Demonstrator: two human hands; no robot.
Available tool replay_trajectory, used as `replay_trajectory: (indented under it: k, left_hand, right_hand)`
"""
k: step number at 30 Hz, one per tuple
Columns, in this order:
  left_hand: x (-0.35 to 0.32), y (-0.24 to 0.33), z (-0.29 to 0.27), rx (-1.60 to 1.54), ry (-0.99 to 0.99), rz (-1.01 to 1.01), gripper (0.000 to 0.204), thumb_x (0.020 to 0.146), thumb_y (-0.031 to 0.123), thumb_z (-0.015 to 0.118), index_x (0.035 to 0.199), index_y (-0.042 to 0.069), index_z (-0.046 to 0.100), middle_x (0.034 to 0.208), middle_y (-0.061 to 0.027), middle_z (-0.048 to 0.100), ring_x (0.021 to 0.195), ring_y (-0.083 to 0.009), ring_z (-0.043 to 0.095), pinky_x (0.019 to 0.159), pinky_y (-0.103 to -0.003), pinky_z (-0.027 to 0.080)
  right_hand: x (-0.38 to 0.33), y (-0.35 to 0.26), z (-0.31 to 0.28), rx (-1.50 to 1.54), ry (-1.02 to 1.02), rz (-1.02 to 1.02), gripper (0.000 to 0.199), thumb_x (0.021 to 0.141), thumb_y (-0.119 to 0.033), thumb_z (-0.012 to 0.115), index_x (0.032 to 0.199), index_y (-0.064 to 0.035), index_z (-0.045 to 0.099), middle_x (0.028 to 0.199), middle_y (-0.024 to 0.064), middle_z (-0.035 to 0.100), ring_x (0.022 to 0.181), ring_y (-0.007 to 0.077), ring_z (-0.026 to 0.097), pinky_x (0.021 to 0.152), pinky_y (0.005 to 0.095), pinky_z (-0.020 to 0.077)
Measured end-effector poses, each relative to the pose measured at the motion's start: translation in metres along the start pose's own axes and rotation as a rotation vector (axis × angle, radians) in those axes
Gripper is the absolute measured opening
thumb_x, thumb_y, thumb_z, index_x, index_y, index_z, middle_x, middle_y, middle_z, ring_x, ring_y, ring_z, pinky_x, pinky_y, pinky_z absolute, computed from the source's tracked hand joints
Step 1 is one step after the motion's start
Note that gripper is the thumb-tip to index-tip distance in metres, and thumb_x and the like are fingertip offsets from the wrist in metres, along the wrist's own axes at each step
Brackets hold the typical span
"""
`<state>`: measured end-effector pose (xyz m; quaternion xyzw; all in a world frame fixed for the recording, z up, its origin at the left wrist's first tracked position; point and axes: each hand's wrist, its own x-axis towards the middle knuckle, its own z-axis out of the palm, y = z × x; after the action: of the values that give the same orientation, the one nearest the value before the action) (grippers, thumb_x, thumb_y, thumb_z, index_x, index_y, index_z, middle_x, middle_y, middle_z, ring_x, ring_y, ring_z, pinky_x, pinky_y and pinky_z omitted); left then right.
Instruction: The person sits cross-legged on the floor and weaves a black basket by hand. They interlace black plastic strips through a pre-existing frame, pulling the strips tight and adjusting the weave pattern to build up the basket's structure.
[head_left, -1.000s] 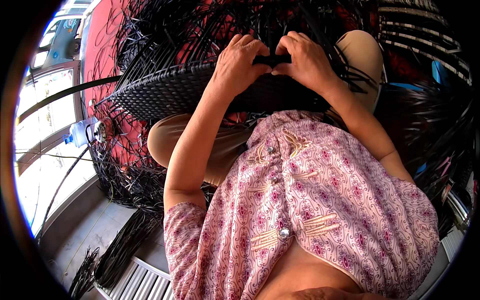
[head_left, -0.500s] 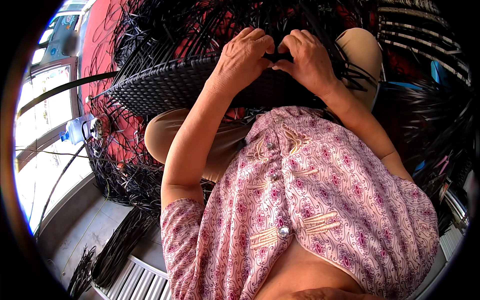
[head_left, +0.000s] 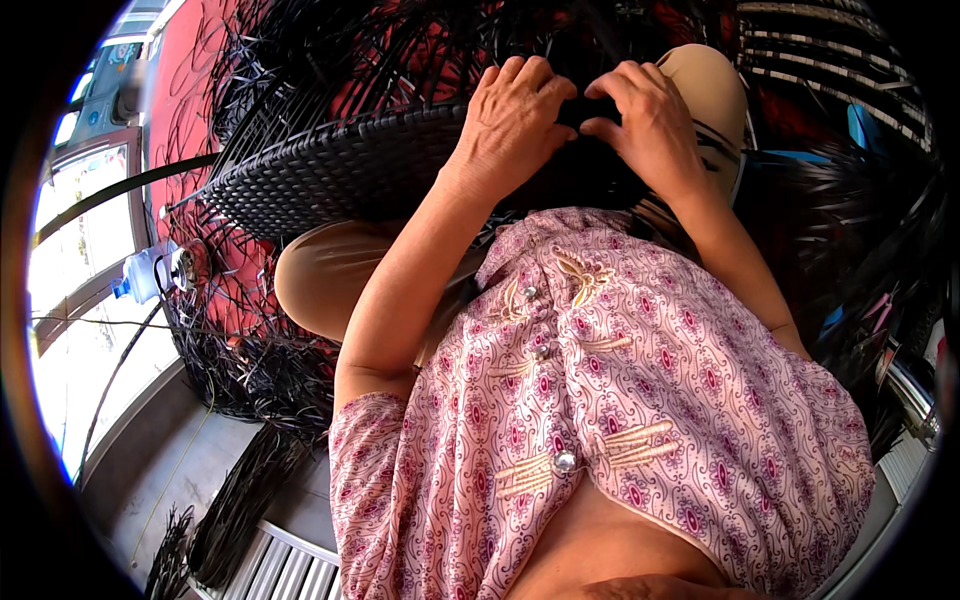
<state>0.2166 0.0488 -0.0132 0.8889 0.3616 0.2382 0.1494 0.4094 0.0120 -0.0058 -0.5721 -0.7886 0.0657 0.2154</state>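
A dark, closely woven basketwork panel [head_left: 330, 175] lies across my lap, with loose black strips [head_left: 400, 60] fanning out beyond its upper edge. My left hand [head_left: 512, 120] is closed over that edge, its fingers curled on the far side and its thumb pointing right. Facing it, my right hand [head_left: 648, 125] has bent fingers, and its thumb and forefinger curve toward the left hand. A narrow dark gap separates the two hands. What lies in my right fingers blends into the black strips, so I cannot make it out.
Tangled black strips cover a red floor covering [head_left: 180, 90]. At left stands a clear blue bottle [head_left: 150, 275] near a glazed door [head_left: 90, 200]. Bundled strips [head_left: 245, 500] lie by a white slatted seat [head_left: 285, 565]. At upper right are a slatted frame [head_left: 830, 55] and blue pieces [head_left: 862, 128].
Both hands have moved a little to the right along the panel's edge, showing more of the weave. The thumbs stay close together, tips apart. The view has shifted slightly.
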Motion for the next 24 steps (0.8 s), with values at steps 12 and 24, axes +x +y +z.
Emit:
replay_trajectory:
  k: [12,24]
  left_hand:
    - [0.017,-0.006,0.007,-0.061,-0.057,-0.049,0.036,0.063,0.006,0.081,0.092,0.008,0.06,0.092,-0.0069,0.059,0.096,-0.0297,0.06,0.081,-0.041,0.049]
    - [0.01,0.001,0.006,-0.021,-0.031,-0.044,0.038,0.064,0.007,0.081,0.096,0.009,0.062,0.092,-0.0061,0.057,0.094,-0.0273,0.058,0.081,-0.039,0.049]
  right_hand:
    - [0.025,0.02,0.007,0.207,-0.232,0.092,0.034,0.062,-0.021,0.085,0.083,-0.0074,0.062,0.08,0.0046,0.063,0.086,0.0264,0.063,0.076,0.0399,0.0508]
    - [0.006,0.02,0.005,0.181,-0.08,-0.006,0.031,0.068,-0.02,0.083,0.087,-0.008,0.062,0.086,0.0047,0.063,0.092,0.027,0.062,0.079,0.039,0.0504]
